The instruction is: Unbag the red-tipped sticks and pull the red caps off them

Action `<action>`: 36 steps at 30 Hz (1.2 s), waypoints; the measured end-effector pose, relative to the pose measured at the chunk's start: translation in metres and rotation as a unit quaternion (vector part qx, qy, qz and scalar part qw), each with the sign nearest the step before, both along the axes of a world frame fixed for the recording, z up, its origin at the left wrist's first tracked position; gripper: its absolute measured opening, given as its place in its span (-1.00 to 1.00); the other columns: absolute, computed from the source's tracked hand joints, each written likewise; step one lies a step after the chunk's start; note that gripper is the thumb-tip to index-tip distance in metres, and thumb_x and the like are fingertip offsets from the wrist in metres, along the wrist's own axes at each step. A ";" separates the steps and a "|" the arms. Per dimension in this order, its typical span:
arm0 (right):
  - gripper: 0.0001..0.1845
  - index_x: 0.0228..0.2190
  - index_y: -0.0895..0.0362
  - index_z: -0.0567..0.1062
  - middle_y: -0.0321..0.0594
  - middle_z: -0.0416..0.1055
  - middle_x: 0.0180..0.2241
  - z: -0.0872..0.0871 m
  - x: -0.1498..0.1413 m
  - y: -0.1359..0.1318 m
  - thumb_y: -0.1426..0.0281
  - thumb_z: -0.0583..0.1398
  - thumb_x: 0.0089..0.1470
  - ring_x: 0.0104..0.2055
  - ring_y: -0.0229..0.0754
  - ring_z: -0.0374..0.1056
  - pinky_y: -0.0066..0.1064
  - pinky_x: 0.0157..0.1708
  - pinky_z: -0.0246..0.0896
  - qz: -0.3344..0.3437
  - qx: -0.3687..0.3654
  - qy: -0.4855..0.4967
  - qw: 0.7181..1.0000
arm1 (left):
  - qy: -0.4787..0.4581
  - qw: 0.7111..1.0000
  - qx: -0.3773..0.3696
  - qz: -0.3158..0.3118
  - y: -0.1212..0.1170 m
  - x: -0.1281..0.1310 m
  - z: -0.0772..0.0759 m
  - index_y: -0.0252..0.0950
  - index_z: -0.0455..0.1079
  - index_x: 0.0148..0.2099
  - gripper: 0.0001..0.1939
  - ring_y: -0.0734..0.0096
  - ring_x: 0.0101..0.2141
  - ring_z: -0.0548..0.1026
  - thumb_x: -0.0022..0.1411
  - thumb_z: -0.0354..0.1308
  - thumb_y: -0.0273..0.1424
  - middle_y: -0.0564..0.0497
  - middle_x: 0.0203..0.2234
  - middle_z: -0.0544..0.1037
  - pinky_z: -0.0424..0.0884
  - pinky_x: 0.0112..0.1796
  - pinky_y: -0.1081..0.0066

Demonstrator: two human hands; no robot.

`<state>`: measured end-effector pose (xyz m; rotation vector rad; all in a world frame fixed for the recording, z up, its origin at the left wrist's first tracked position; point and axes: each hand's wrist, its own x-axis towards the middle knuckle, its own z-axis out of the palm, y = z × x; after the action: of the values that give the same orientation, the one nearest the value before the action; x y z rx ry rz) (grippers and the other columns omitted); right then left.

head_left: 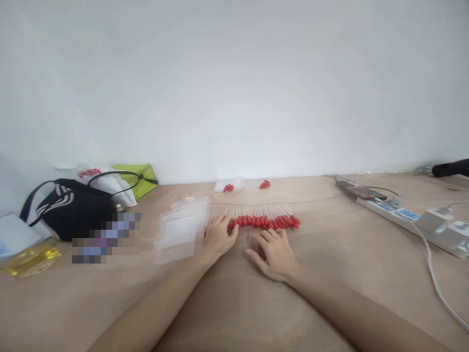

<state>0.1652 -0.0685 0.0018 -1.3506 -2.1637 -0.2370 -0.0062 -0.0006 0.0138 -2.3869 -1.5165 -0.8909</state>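
A row of red-tipped thin clear sticks (264,221) lies on the table in front of me, red ends towards me. My left hand (220,237) rests over the row's left end, its fingers stretched forward and thumb apart, beside the nearest red tips. What lies under its fingers is hidden. Close to the row's near side, my right hand (274,254) has curled fingers with the thumb spread away from them. A few faint clear sticks show by its fingertips; I see none gripped. Left of my left hand, flat clear plastic bags (179,230) overlap in a pile.
Two clear bags with red-tipped pieces (228,187) lie by the wall. On the left are a black bag (73,210), a green bag (144,178) and a yellow packet (32,259). A phone (361,189), power strip (414,215) and white cable (430,264) lie right.
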 end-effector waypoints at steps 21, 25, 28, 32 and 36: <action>-0.83 -0.41 0.09 0.41 -0.26 0.38 -0.44 -0.010 0.028 -0.001 0.35 0.03 0.06 -0.34 -0.22 0.26 -0.32 -0.27 0.00 -0.018 -0.004 0.122 0.992 | -0.042 0.996 0.016 0.077 -0.003 -0.014 -0.003 -0.30 0.30 -0.42 -0.82 0.26 -0.33 0.35 0.17 -0.08 -0.39 -0.03 -0.45 0.42 0.20 -0.33 0.31; -0.58 -0.07 0.15 0.28 -0.03 0.29 -0.16 -0.013 0.032 0.002 0.28 0.07 0.02 -0.13 -0.09 0.20 -0.25 -0.20 0.09 -0.009 0.067 0.143 0.987 | -0.027 0.998 0.053 -0.027 -0.028 -0.024 -0.001 -0.29 0.30 -0.38 -0.83 0.32 -0.34 0.34 0.19 -0.09 -0.41 0.00 -0.44 0.41 0.17 -0.30 0.32; -0.38 0.06 0.15 0.14 0.03 0.16 -0.02 -0.010 0.033 0.001 0.19 0.10 -0.02 -0.02 -0.03 0.12 -0.17 -0.12 0.05 0.001 0.115 0.106 0.988 | 0.018 0.991 0.070 -0.108 -0.044 -0.025 -0.001 -0.27 0.31 -0.36 -0.85 0.34 -0.34 0.34 0.18 -0.06 -0.39 0.02 -0.45 0.41 0.14 -0.29 0.32; -0.52 -0.01 0.06 0.26 -0.11 0.29 -0.09 -0.004 0.032 -0.002 0.20 0.09 0.02 -0.01 -0.06 0.11 -0.10 -0.02 -0.12 0.050 0.107 0.021 0.993 | 0.041 0.980 0.099 -0.169 -0.053 -0.017 -0.001 -0.28 0.33 -0.36 -0.84 0.38 -0.37 0.33 0.20 -0.06 -0.41 0.02 -0.46 0.42 0.13 -0.28 0.33; -0.74 -0.19 0.03 0.42 -0.25 0.44 -0.37 -0.004 0.028 -0.002 0.30 0.07 0.07 -0.18 -0.18 0.22 -0.10 -0.01 -0.22 0.074 0.086 0.015 0.993 | 0.050 0.976 0.091 -0.193 -0.052 -0.014 -0.001 -0.28 0.33 -0.36 -0.83 0.39 -0.38 0.33 0.21 -0.07 -0.40 0.01 -0.47 0.43 0.16 -0.28 0.33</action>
<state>0.1936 -0.0707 -0.0022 -1.0856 -2.1519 -0.3347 -0.0205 -0.0527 0.0128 -2.5836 -0.9045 -0.9193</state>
